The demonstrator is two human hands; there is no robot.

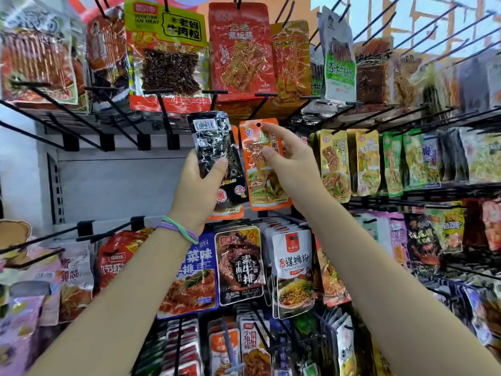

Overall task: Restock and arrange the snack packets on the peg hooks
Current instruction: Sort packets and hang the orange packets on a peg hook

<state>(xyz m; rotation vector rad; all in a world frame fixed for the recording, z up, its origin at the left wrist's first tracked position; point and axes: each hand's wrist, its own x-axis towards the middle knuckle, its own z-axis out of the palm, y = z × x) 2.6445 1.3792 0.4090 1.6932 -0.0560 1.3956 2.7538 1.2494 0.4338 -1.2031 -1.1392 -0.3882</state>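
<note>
The left hand (pixel 202 185) sits at the centre of the view, its fingers (pixel 217 165) wrapped round a packet (pixel 214 147) turned back-side out. Just beside it at three o'clock, the right hand (pixel 291 164) pinches a hanging packet (pixel 264 183) near its punched hole. At twelve o'clock a row of larger packets (pixel 238 50) hangs above both. At six o'clock more packets (pixel 240 267) hang on lower hooks, between the two forearms.

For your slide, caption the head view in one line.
Left hand grips black packet; right hand pinches orange packet near peg hooks.
</note>
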